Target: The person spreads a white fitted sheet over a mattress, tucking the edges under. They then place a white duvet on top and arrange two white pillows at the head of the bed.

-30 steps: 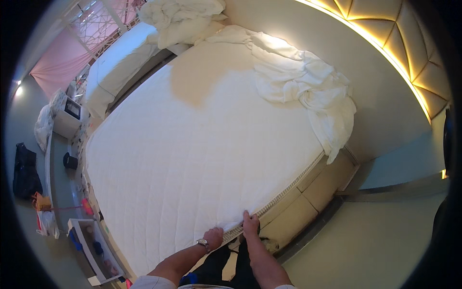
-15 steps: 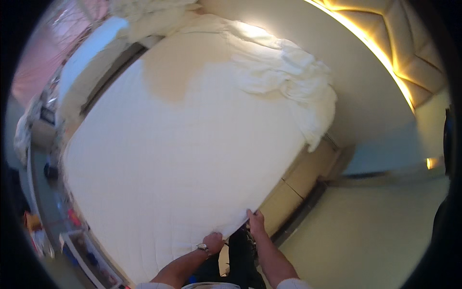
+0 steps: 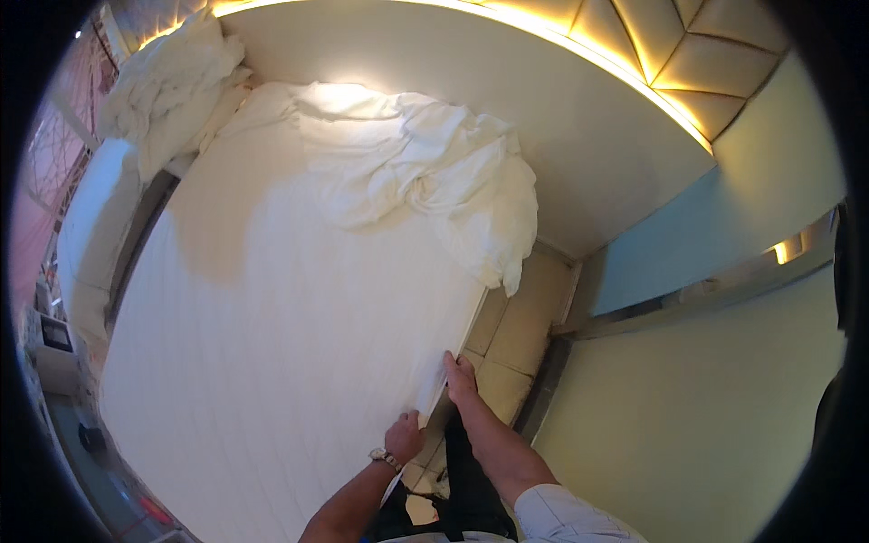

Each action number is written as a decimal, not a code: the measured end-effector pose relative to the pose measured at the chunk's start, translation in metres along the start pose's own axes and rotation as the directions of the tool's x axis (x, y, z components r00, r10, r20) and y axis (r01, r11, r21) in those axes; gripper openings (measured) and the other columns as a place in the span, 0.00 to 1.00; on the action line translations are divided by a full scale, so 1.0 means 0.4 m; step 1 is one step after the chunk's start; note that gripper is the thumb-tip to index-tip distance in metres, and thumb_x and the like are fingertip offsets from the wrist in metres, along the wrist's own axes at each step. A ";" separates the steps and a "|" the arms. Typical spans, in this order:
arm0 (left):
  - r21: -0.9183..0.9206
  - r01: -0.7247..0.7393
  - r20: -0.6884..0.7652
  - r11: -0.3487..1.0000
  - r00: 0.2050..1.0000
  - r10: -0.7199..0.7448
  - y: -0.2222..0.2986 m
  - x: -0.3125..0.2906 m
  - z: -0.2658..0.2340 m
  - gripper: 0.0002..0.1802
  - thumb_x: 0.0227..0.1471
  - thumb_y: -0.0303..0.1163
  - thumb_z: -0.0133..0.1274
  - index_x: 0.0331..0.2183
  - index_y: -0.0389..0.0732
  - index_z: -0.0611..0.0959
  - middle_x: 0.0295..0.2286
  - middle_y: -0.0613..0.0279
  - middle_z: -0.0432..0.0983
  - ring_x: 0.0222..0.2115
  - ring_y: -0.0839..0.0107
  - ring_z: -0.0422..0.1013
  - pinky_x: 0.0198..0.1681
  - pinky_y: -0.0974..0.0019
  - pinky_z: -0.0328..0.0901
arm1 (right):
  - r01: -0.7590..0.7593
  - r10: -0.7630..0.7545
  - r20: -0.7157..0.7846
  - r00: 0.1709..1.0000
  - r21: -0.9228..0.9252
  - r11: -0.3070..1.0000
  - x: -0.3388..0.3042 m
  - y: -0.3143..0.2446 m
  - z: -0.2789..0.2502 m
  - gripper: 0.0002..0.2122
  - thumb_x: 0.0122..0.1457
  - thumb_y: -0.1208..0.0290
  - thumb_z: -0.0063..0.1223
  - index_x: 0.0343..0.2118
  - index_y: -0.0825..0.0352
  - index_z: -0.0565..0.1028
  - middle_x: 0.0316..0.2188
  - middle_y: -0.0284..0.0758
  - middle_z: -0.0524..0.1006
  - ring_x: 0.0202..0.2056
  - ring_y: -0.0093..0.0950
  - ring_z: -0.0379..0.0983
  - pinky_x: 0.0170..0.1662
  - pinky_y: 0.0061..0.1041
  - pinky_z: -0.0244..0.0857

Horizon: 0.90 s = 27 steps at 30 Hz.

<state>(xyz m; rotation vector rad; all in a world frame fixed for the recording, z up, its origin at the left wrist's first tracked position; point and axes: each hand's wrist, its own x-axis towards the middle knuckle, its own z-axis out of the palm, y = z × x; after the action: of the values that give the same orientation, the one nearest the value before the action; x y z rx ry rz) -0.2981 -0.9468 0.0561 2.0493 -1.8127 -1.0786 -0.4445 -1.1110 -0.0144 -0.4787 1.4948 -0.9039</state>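
Note:
A white bed sheet [image 3: 281,353] is spread over a mattress, its surface fairly smooth with faint ripples. At the mattress's near right edge, my left hand [image 3: 405,436], with a watch [image 3: 384,458] on the wrist, has its fingers curled on the sheet's edge. Farther along that same edge, my right hand [image 3: 460,376] pinches the sheet, thumb on top and fingers hidden below. A loose, crumpled stretch of white cloth [image 3: 434,195] lies heaped over the far right part of the bed and hangs off its corner.
Beyond the bed stands a pale headboard panel [image 3: 579,163] under a lit strip. Tiled floor [image 3: 507,330] runs along the right side, beside a green wall [image 3: 688,398]. White bedding [image 3: 176,90] is piled at the far left. A low grey cabinet [image 3: 86,480] stands on the left.
My view has turned and shifted toward the headboard. Both hands have moved farther up along the mattress edge, still on the sheet.

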 end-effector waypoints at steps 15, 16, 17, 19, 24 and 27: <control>-0.121 0.037 0.107 0.992 0.994 -0.024 0.326 0.576 -0.011 0.33 0.53 0.33 0.60 0.60 0.42 0.70 0.43 0.42 0.77 0.40 0.42 0.76 0.43 0.44 0.72 | -0.066 0.014 -0.115 0.993 -0.466 0.882 0.343 -0.164 -0.130 0.13 0.60 0.63 0.60 0.32 0.70 0.77 0.26 0.35 0.78 0.28 0.25 0.76 0.31 0.30 0.72; -0.159 0.057 0.090 0.986 0.995 -0.043 0.307 0.588 -0.005 0.34 0.53 0.33 0.61 0.60 0.41 0.70 0.42 0.43 0.78 0.41 0.43 0.77 0.43 0.46 0.73 | -0.012 -0.054 -0.098 0.994 -0.571 0.821 0.345 -0.193 -0.130 0.13 0.60 0.63 0.60 0.33 0.70 0.77 0.27 0.36 0.79 0.28 0.25 0.76 0.32 0.31 0.73; -0.198 0.076 0.073 0.977 0.995 -0.063 0.288 0.590 0.001 0.34 0.53 0.33 0.61 0.60 0.41 0.70 0.41 0.43 0.79 0.41 0.45 0.77 0.44 0.48 0.73 | 0.043 -0.121 -0.072 0.990 -0.666 0.745 0.344 -0.220 -0.129 0.13 0.60 0.63 0.60 0.35 0.70 0.77 0.27 0.36 0.79 0.29 0.25 0.77 0.32 0.31 0.73; -0.258 0.092 0.032 0.962 0.996 -0.086 0.289 0.603 -0.005 0.33 0.53 0.33 0.62 0.60 0.40 0.71 0.39 0.44 0.80 0.41 0.46 0.77 0.45 0.49 0.73 | 0.217 -0.294 -0.044 0.955 -0.573 0.790 0.363 -0.313 -0.121 0.12 0.60 0.65 0.60 0.38 0.70 0.77 0.27 0.35 0.79 0.28 0.26 0.76 0.34 0.31 0.74; -0.301 0.040 -0.149 0.953 0.985 -0.088 0.309 0.689 -0.094 0.34 0.53 0.33 0.61 0.60 0.40 0.70 0.42 0.44 0.79 0.42 0.46 0.77 0.46 0.49 0.72 | 0.467 -0.504 0.042 0.863 -0.447 0.763 0.467 -0.639 0.032 0.12 0.59 0.70 0.64 0.41 0.69 0.75 0.28 0.34 0.76 0.29 0.26 0.75 0.38 0.29 0.73; -0.321 0.023 -0.184 0.947 0.979 -0.086 0.328 0.730 -0.154 0.33 0.55 0.32 0.59 0.61 0.39 0.68 0.47 0.41 0.76 0.45 0.44 0.75 0.46 0.47 0.72 | 0.548 -0.610 0.074 0.789 -0.534 0.644 0.515 -0.780 0.136 0.15 0.58 0.69 0.65 0.43 0.70 0.74 0.31 0.36 0.77 0.32 0.27 0.75 0.39 0.29 0.72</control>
<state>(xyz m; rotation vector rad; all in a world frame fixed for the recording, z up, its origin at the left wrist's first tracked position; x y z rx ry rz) -0.3668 -1.2653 0.0651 1.9431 -1.3933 -1.0602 -0.4904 -1.4690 0.0971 -1.4156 1.7281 -1.0045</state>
